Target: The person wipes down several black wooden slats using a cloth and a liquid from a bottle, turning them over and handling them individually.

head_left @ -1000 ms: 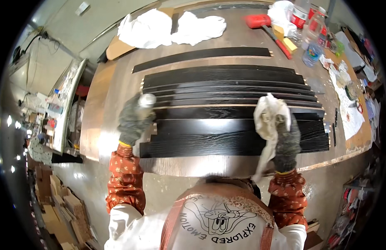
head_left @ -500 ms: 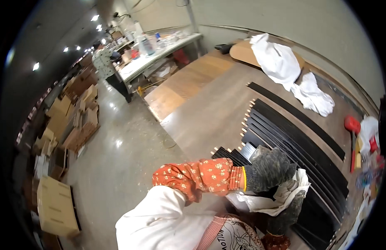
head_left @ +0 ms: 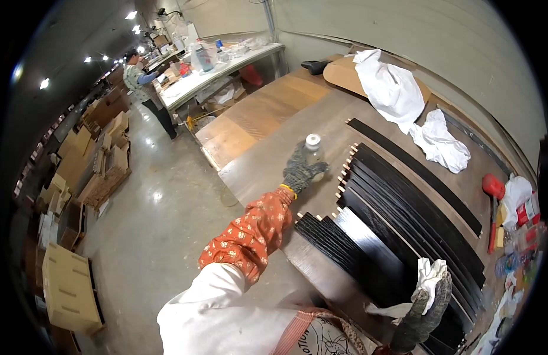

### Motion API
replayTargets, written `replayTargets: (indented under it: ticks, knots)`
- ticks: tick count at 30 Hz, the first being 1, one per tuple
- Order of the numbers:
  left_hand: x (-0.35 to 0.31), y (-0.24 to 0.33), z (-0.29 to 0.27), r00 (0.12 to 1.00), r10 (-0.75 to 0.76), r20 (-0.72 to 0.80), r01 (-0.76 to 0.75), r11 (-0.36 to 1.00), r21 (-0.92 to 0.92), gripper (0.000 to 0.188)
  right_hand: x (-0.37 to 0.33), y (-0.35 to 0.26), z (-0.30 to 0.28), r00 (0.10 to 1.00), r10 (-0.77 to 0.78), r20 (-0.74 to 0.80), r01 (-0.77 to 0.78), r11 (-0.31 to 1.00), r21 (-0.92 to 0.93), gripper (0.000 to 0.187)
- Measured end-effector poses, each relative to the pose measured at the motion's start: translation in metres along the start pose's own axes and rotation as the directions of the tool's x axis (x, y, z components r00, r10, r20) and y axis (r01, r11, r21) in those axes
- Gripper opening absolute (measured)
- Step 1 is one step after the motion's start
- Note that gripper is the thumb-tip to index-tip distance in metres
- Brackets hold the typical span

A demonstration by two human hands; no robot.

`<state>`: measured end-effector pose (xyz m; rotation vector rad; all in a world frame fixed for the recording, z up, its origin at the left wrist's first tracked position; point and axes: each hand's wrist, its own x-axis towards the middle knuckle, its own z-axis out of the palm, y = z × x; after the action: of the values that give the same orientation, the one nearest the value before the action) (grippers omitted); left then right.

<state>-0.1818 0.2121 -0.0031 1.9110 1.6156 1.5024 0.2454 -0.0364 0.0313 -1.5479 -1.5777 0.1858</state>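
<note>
My left hand (head_left: 303,170), in a dark grey knit glove, is closed around a clear bottle with a white cap (head_left: 313,141). It stands over the bare part of the table, left of the slats. My right hand (head_left: 429,307), gloved alike, grips a crumpled white cloth (head_left: 430,275) above the near end of the slats. Black slats (head_left: 416,207) with pale dowels at their ends lie side by side across the table. A shorter stack of black slats (head_left: 333,239) lies nearer me, beside one shiny slat (head_left: 368,234). A single black slat (head_left: 416,171) lies apart at the far side.
White cloths (head_left: 389,86) lie on a tan board at the table's (head_left: 268,154) back. A red-handled tool (head_left: 494,189) and plastic bags sit along the right edge. A white workbench (head_left: 227,74) stands beyond, with a person (head_left: 147,89) beside it. Cardboard stacks (head_left: 102,154) line the left.
My left hand has swung up and left from beside the cloth, carrying the bottle. My right hand has moved slightly right and down with the cloth. The shiny slat is now uncovered.
</note>
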Motion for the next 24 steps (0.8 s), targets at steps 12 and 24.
replayTargets:
  ticks: [12,24]
  knots:
    - [-0.112,0.208,0.020,0.986,0.011,0.168,0.046,0.940,-0.337,0.046,-0.031,-0.026,0.013,0.984,-0.169,-0.062,0.135,0.919,-0.370,0.048]
    - [-0.167,0.202,0.065,0.486,0.610,0.626,-0.797,0.604,0.031,0.062,-0.057,0.089,-0.138,0.928,0.189,-0.321,-0.357,0.693,-0.626,0.040]
